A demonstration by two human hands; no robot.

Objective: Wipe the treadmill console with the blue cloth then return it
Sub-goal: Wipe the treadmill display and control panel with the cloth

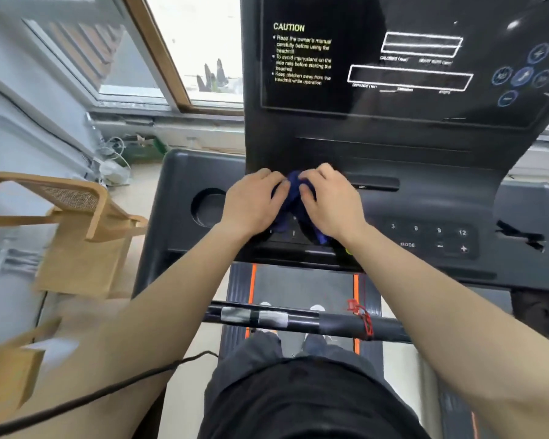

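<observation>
Both hands meet over the middle of the treadmill console [425, 198]. The blue cloth [293, 193] is bunched between them: the left hand [251, 202] grips its left side, the right hand [332, 204] clasps its right side, fingers curled into the fabric. The cloth's lower folds hang onto the button panel [431, 237] near the console's near edge. A round cup holder [205, 205] lies just left of the left hand. The display screen [393, 55] stands farther off, above the hands.
</observation>
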